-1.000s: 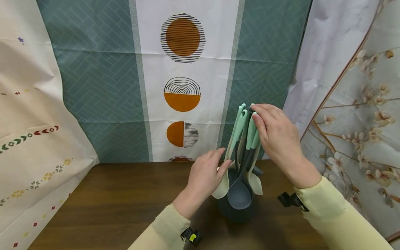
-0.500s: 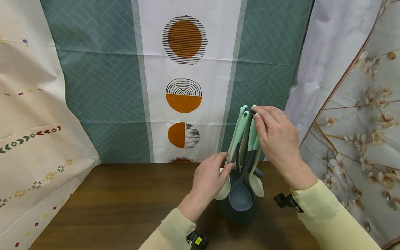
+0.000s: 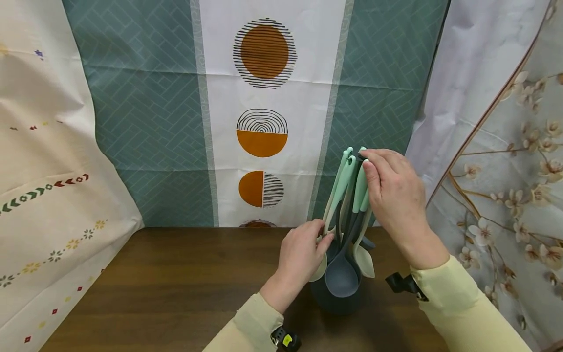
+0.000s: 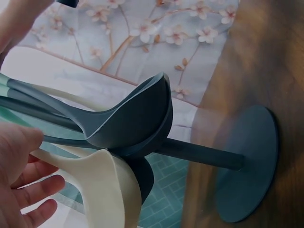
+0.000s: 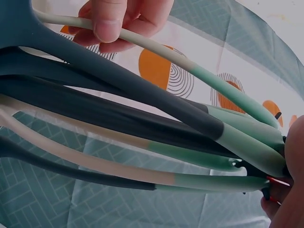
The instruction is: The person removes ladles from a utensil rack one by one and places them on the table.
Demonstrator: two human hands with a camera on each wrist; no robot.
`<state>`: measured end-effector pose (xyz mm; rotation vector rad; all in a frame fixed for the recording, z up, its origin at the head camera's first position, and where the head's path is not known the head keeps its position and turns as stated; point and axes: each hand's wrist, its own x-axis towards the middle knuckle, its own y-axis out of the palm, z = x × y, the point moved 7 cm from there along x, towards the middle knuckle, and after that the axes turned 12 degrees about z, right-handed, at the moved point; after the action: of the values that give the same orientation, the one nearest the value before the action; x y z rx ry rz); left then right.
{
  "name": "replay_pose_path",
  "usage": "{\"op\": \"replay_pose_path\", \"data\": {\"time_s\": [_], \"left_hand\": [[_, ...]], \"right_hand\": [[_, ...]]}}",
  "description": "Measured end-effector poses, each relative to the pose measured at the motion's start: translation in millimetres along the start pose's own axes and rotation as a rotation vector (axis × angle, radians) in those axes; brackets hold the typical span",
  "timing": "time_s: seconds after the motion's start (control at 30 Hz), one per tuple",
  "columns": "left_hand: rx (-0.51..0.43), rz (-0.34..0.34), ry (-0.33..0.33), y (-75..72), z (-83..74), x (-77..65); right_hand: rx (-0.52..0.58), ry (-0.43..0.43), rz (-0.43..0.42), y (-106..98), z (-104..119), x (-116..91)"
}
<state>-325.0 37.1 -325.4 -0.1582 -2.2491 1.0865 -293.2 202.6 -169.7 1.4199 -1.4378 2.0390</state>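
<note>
A dark utensil stand (image 4: 202,154) carries several kitchen utensils with mint handles, hung by their tips around its top. My right hand (image 3: 398,195) grips the top of the stand, fingertips over the upper handle ends. On the left side, my left hand (image 3: 302,252) pinches the cream handle of a spoon between thumb and fingers, just below its mint part. The bowl of this cream spoon (image 4: 102,185) hangs under the hand and is partly covered by it in the head view. A dark grey ladle (image 3: 342,278) hangs at the front, with a cream spatula (image 3: 364,262) to its right.
The stand's round base (image 4: 254,166) rests on a brown wooden table (image 3: 184,283). A green and white patterned cloth (image 3: 149,122) hangs behind, with a cream cloth (image 3: 39,137) at left and a floral cloth (image 3: 506,220) at right.
My left hand has moved right and slightly down, and its thumb and fingers have come together on the cream spoon's handle. The right hand has stayed at the stand's top.
</note>
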Motion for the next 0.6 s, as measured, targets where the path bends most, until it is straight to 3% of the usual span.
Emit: {"op": "replay_pose_path", "data": {"time_s": [0.23,0.47,0.6], "left_hand": [[0.011,-0.062,0.019,-2.3,0.9,-1.7],[-0.045,-0.006,-0.009,3.4,6.2,-5.0],[-0.053,-0.010,-0.001,5.8,8.0,-8.3]], "right_hand": [[0.005,-0.020,-0.017,0.0,0.8,2.3],[0.002,-0.001,-0.028,-0.4,-2.0,0.7],[0.006,-0.002,-0.038,0.8,-1.7,-0.9]]}}
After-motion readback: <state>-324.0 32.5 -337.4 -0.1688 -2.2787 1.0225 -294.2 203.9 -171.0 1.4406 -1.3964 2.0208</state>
